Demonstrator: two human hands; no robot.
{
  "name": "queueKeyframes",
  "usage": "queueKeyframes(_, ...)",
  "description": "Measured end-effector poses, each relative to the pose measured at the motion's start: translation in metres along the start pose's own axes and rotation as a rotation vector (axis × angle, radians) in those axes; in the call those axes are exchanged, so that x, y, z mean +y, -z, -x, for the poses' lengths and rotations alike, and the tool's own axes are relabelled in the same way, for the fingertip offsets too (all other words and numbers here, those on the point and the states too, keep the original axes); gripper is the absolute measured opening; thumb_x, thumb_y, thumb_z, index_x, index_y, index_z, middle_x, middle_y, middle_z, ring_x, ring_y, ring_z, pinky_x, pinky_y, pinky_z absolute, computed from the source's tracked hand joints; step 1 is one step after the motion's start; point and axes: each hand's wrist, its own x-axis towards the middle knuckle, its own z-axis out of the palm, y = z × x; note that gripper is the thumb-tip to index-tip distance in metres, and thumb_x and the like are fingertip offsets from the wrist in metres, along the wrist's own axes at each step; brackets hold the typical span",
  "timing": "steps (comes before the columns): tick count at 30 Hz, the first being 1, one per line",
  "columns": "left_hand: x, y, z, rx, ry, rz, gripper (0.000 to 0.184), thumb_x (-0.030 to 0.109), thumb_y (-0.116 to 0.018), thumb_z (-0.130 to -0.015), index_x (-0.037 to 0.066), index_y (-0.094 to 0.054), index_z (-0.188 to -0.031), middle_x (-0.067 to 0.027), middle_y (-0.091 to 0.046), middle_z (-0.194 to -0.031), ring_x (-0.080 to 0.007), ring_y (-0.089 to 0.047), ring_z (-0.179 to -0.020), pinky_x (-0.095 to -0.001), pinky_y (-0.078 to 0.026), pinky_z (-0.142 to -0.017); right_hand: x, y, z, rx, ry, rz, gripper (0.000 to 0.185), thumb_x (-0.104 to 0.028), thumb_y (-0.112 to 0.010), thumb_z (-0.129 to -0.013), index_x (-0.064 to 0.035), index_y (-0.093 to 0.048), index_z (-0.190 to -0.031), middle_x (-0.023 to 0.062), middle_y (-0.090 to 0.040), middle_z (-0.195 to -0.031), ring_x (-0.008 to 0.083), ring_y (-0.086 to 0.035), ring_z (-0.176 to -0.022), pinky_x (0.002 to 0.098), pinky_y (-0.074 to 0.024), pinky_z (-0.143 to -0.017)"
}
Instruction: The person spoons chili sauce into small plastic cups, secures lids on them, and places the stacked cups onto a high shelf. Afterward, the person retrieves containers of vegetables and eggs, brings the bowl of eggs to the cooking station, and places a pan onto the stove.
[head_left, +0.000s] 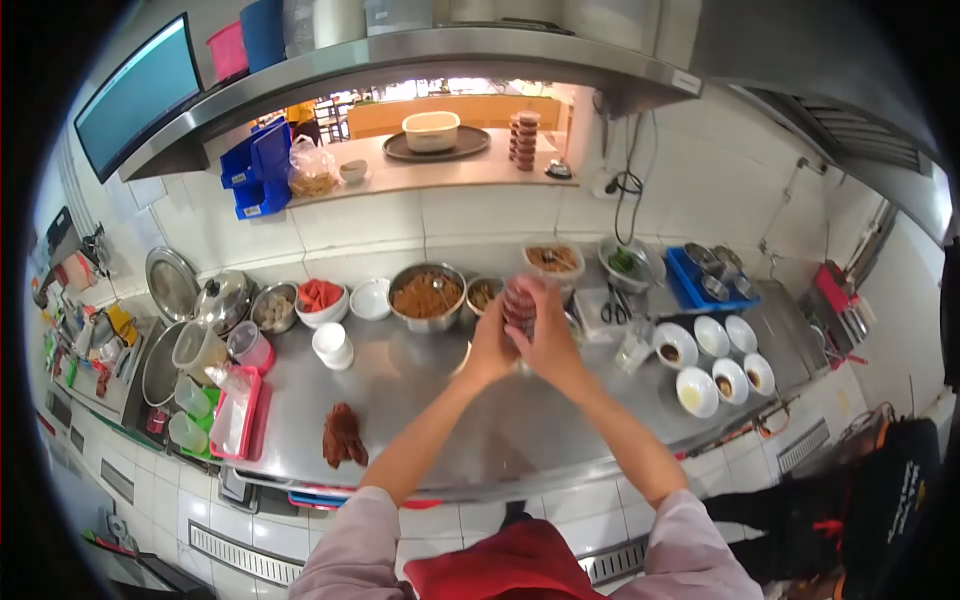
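Note:
In front of me, both hands are wrapped round a short stack of small clear tubs [518, 308] with dark reddish contents. My left hand [489, 347] closes on its left side. My right hand [550, 338] grips it from the right, with fingers near the top. The stack is held over the steel counter [430, 430], and part of it is hidden behind my fingers. Just behind my hands are a metal bowl of brown food [428, 296] and a smaller bowl [484, 294]. Similar tubs [526, 142] stand stacked on the serving ledge.
Left on the counter are white cups [333, 346], a brown cloth [343, 436] and a pink tray [257, 412]. To the right, several white bowls [697, 392] hold sauces, near a blue basket [690, 284]. A person in dark clothes [880, 500] is at right.

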Motion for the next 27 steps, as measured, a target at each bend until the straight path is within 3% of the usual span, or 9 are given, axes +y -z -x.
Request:
queueKeyframes(5, -0.111, 0.037, -0.206, -0.040, 0.055, -0.307, 0.065, 0.009, -0.090, -0.068, 0.003, -0.053, -0.120, -0.0164, -0.068, -0.113, -0.0321, -0.069, -0.105, -0.0417, -0.056, -0.089, 0.146, -0.035, -0.195, -0.008, 0.028, -0.074, 0.080, 0.002, -0.080, -0.075, -0.0066, -0.040, -0.143, 0.0224, -0.047, -0.134, 0.0418, -0.051, -0.125, 0.0456, -0.0425, -0.109)
queueKeyframes(13, -0.308, 0.055, -0.426, -0.037, 0.008, -0.404, 0.078, 0.019, -0.093, -0.066, 0.005, -0.050, -0.129, -0.0186, -0.072, -0.119, -0.0344, -0.071, -0.107, -0.0448, -0.058, -0.093, 0.351, -0.099, -0.381, 0.022, 0.004, -0.007, 0.083, 0.002, -0.079, -0.076, -0.0101, -0.037, -0.147, 0.0249, -0.043, -0.136, 0.0465, -0.049, -0.128, 0.0486, -0.0429, -0.109)
queueKeyframes(16, -0.325, 0.048, -0.442, 0.005, 0.118, -0.400, 0.077, 0.019, -0.092, -0.067, 0.003, -0.050, -0.130, -0.0196, -0.069, -0.123, -0.0350, -0.069, -0.111, -0.0432, -0.056, -0.097, 0.388, -0.118, -0.399, 0.018, -0.033, 0.004, 0.080, 0.004, -0.076, -0.077, -0.0125, -0.038, -0.146, 0.0296, -0.036, -0.142, 0.0531, -0.048, -0.129, 0.0535, -0.0447, -0.107)
queueKeyframes(19, -0.351, 0.043, -0.451, 0.107, -0.049, -0.425, 0.071, 0.016, -0.089, -0.071, 0.001, -0.051, -0.129, -0.0203, -0.067, -0.123, -0.0347, -0.068, -0.112, -0.0428, -0.056, -0.096, 0.406, -0.138, -0.409, 0.127, 0.032, 0.155, 0.064, -0.006, -0.068, -0.086, -0.0154, -0.043, -0.144, 0.0275, -0.047, -0.128, 0.0502, -0.053, -0.121, 0.0562, -0.0480, -0.098)
queueKeyframes(21, -0.370, 0.046, -0.441, 0.028, 0.039, -0.360, 0.090, 0.017, -0.088, -0.075, 0.001, -0.037, -0.148, -0.0255, -0.055, -0.138, -0.0373, -0.058, -0.126, -0.0461, -0.049, -0.100, 0.425, -0.149, -0.416, 0.126, 0.093, 0.217, 0.060, -0.025, -0.060, -0.097, -0.0080, -0.038, -0.151, 0.0299, -0.048, -0.138, 0.0525, -0.050, -0.126, 0.0590, -0.0424, -0.105)
queueKeyframes(22, -0.385, 0.046, -0.426, 0.115, -0.185, -0.490, 0.096, 0.019, -0.089, -0.076, -0.002, -0.031, -0.151, -0.0264, -0.049, -0.143, -0.0390, -0.051, -0.131, -0.0472, -0.044, -0.106, 0.409, -0.140, -0.413, 0.251, 0.273, 0.459, 0.060, -0.029, -0.056, -0.101, -0.0043, -0.038, -0.152, 0.0320, -0.047, -0.143, 0.0524, -0.046, -0.133, 0.0598, -0.0371, -0.111)
queueKeyframes(24, -0.418, 0.044, -0.393, 0.421, -0.597, -0.831, 0.110, 0.021, -0.089, -0.077, -0.008, -0.020, -0.156, -0.0281, -0.037, -0.152, -0.0424, -0.039, -0.140, -0.0493, -0.032, -0.118, 0.393, -0.128, -0.413, 0.282, 0.308, 0.460, 0.060, -0.027, -0.058, -0.100, -0.0043, -0.038, -0.152, 0.0295, -0.049, -0.143, 0.0477, -0.049, -0.130, 0.0553, -0.0407, -0.108)
queueKeyframes(26, -0.310, 0.050, -0.309, 0.355, -0.155, -0.706, 0.090, 0.015, -0.077, -0.088, -0.001, -0.023, -0.158, -0.0250, -0.034, -0.155, -0.0413, -0.029, -0.149, -0.0478, -0.027, -0.123, 0.382, -0.113, -0.408, 0.252, 0.241, 0.335, 0.060, -0.025, -0.060, -0.100, -0.0043, -0.038, -0.152, 0.0270, -0.051, -0.143, 0.0430, -0.052, -0.128, 0.0508, -0.0443, -0.105)
queueKeyframes(27, -0.244, 0.061, -0.262, 0.295, -0.151, -0.602, 0.078, 0.009, -0.071, -0.091, 0.004, -0.029, -0.156, -0.0239, -0.034, -0.155, -0.0402, -0.031, -0.148, -0.0472, -0.027, -0.123, 0.372, -0.107, -0.403, 0.254, 0.221, 0.269, 0.061, -0.024, -0.062, -0.100, -0.0043, -0.038, -0.152, 0.0258, -0.052, -0.143, 0.0407, -0.054, -0.127, 0.0486, -0.0460, -0.103)
